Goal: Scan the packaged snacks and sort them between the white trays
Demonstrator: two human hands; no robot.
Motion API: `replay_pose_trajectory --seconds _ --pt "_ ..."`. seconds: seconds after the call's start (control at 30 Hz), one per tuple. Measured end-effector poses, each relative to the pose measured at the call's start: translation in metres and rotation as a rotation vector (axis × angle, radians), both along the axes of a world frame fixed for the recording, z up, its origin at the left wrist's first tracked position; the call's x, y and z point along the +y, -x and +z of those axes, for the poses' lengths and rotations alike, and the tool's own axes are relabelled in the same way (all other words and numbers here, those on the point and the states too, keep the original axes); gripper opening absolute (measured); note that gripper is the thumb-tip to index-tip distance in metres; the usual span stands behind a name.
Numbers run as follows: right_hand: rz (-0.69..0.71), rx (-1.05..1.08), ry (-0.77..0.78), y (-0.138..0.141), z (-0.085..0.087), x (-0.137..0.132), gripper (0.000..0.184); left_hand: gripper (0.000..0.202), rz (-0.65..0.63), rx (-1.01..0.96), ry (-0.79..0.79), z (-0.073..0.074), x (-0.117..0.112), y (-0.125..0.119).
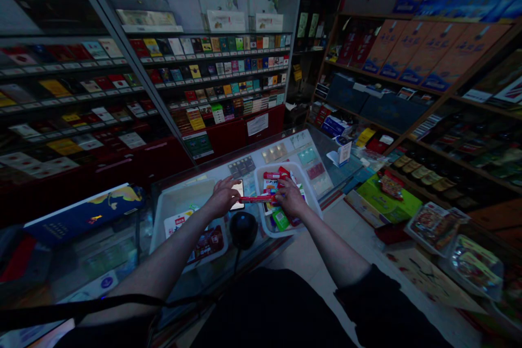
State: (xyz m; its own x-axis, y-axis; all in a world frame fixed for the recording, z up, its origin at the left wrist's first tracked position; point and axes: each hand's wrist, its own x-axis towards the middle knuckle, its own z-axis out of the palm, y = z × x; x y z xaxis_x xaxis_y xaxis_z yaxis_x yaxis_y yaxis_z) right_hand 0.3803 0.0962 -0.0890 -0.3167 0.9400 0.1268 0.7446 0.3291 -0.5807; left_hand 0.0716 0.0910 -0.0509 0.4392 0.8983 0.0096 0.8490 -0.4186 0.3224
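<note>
My left hand (222, 196) grips one end of a thin red packet (256, 199), held level between two white trays on a glass counter. At the packet's other end my right hand (290, 197) holds it above the right tray (306, 187), which is full of several small red and green packets. The left tray (171, 206) holds a few flat packs. A phone (237, 196) lies just under my left hand's fingers.
A black dome-shaped device (243, 228) with a cable sits in front of the trays. Behind the counter stand glass shelves of cigarette packs (212, 70). Wooden shelves with boxes (411, 60) line the right wall; bagged goods (460, 244) lie low right. A blue box (81, 215) rests at the left.
</note>
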Motion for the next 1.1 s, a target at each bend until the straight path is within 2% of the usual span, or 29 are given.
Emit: replay_pose_trajectory --seconds 0.13,0.47,0.6,0.7,0.83,1.1 --pt "-0.015 -0.035 0.056 0.006 -0.004 -0.001 0.015 0.023 0.011 -0.013 0.003 -0.010 0.000 0.005" --pt "-0.026 -0.062 0.086 0.009 -0.011 -0.013 0.016 0.023 -0.001 -0.027 0.005 -0.034 -0.002 0.011" --pt "-0.060 -0.077 0.063 0.014 -0.010 -0.015 0.016 0.023 -0.002 -0.034 -0.014 -0.039 -0.004 0.014" --pt "-0.053 -0.069 0.010 0.022 -0.008 -0.012 0.015 0.021 0.031 -0.036 -0.028 -0.037 -0.006 0.021" --pt "0.038 -0.037 -0.078 0.040 0.001 -0.006 0.016 0.020 0.069 -0.026 -0.069 -0.029 -0.012 0.041" --pt "0.153 -0.081 -0.049 0.099 0.030 -0.010 0.012 0.020 0.139 -0.003 -0.107 -0.011 -0.035 0.100"
